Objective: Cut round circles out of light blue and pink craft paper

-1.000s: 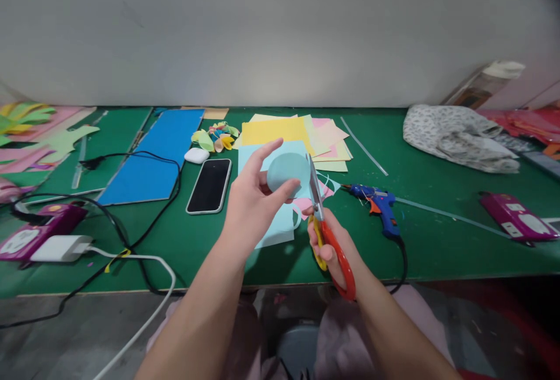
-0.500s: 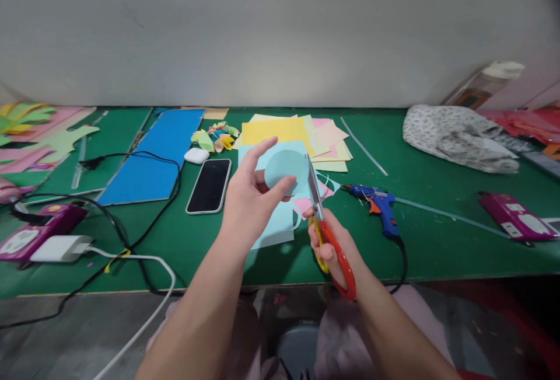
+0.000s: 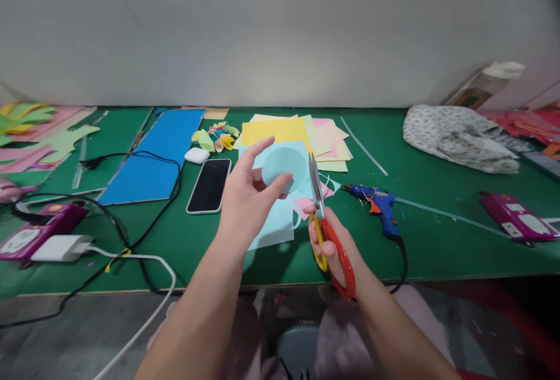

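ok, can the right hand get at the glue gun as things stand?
Probably not without putting something down: the right hand holds the scissors, though nothing visible blocks its way to the glue gun.

Paper disc: light blue round piece of thin paper (image 3: 284, 159), flat, its outline smoothly curved
Disc pose: raised in the air, broad face turned up towards the head camera
Disc grip: left edge pinched in the left hand (image 3: 245, 193), thumb across the near part of the face, fingers underneath
Scissors: metal-bladed pair with one red and one yellow handle loop (image 3: 327, 229), held in the right hand (image 3: 343, 237)
Blades: nearly together, tips pointing away from the person
Blades to disc: just beside its right edge; contact cannot be told
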